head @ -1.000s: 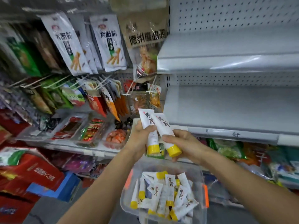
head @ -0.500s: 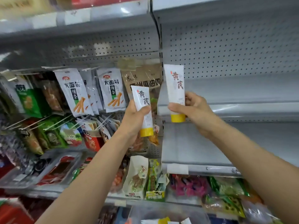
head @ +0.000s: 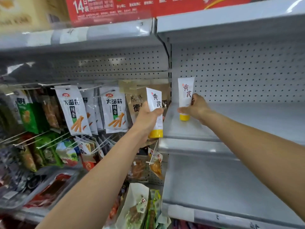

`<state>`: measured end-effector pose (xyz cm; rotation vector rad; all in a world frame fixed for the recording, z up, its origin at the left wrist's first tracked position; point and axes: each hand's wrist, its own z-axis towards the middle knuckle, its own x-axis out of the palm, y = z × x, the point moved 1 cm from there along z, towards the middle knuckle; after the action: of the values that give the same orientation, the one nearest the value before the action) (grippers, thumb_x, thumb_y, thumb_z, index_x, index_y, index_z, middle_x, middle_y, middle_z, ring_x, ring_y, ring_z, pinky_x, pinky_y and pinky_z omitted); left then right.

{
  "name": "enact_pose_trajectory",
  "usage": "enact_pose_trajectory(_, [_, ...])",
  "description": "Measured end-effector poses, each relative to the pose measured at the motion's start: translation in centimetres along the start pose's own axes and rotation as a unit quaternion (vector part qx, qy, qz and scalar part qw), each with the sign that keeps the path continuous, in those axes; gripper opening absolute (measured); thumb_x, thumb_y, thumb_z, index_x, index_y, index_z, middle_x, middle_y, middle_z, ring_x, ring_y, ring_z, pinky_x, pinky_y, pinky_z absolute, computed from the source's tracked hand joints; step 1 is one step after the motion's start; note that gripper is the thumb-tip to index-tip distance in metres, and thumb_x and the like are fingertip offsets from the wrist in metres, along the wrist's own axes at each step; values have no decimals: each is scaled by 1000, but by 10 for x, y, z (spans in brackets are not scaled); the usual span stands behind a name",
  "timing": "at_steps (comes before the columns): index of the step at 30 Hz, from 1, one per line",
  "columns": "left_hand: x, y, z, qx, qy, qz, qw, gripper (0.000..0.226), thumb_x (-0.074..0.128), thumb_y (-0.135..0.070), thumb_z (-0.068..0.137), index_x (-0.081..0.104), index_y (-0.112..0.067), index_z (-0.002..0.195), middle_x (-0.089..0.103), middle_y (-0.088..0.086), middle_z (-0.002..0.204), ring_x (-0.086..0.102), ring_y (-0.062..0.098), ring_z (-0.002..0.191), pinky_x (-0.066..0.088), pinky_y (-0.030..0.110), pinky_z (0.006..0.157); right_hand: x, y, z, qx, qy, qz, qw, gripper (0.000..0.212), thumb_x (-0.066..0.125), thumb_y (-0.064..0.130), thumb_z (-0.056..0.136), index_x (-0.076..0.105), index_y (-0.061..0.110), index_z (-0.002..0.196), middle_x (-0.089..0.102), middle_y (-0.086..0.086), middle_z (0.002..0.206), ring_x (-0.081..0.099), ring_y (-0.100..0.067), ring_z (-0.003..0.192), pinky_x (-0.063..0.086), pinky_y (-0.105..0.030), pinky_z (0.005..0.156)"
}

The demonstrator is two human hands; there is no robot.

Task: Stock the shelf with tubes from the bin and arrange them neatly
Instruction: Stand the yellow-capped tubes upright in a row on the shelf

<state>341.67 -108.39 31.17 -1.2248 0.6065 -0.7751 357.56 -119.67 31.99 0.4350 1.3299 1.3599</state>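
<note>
The left hand (head: 147,119) held one white tube (head: 154,100) with a yellow cap, cap pointing down. Its grip was closed around the lower half of the tube, thumb across the front. This tube leaned slightly and sat in the air just left of the grey shelf (head: 255,123), in front of a brown packet (head: 135,100). The right hand (head: 197,108) held a second tube (head: 186,91) of the same kind, upright and cap down, over the front left corner of the shelf. Its grip pinched the tube low on the body, thumb in front and fingers behind. Whether the cap touched the shelf could not be determined. The two tubes were near each other but apart. A perforated back panel (head: 239,71) stood behind the shelf, and a lower shelf (head: 231,187) lay below it. White snack packets (head: 72,109) hung on hooks to the left. A red box (head: 132,9) sat on the top shelf.
</note>
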Motion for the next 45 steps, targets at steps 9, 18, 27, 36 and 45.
enact_pose_trajectory(9, [5, -2, 38, 17, -1, 65, 998, 31, 58, -16, 95, 43, -23, 121, 59, 9, 128, 61, 28, 110, 50, 51, 96, 21, -10, 52, 1, 6, -51, 999, 61, 82, 15, 70, 50, 6, 121, 59, -10, 127, 57, -27, 114, 46, -30, 88])
enact_pose_trajectory(18, [9, 1, 45, 28, -1, 52, 998, 32, 58, -14, 95, 42, -23, 122, 59, 8, 130, 61, 28, 112, 49, 50, 98, 24, -13, 59, 29, -3, -75, 997, 77, 82, 26, 72, 37, 5, 130, 50, -12, 133, 49, -29, 123, 42, -35, 98])
enact_pose_trajectory(27, [17, -14, 35, 4, 10, -142, 990, 32, 57, -9, 94, 56, -15, 125, 72, 8, 106, 70, 23, 91, 57, 46, 84, 8, 32, -36, -71, 299, 16, 952, 36, 73, 35, 80, 66, 19, 111, 72, 1, 106, 64, -15, 99, 48, -28, 77])
enact_pose_trajectory(36, [3, -8, 7, 99, 29, 106, 989, 37, 51, -30, 99, 44, -22, 134, 61, -10, 112, 58, 1, 97, 51, 20, 72, 9, 15, -46, -71, 161, 77, 981, 41, 80, 10, 73, 61, 19, 107, 71, 4, 95, 67, -3, 78, 47, -11, 55])
enact_pose_trajectory(45, [-29, 19, -13, 120, -15, 328, 937, 28, 55, -27, 95, 56, -20, 123, 60, -8, 107, 57, 8, 96, 49, 31, 92, 12, -1, -42, -69, 64, -34, 995, 59, 85, 20, 67, 54, 20, 116, 63, 1, 119, 59, -15, 101, 50, -31, 85])
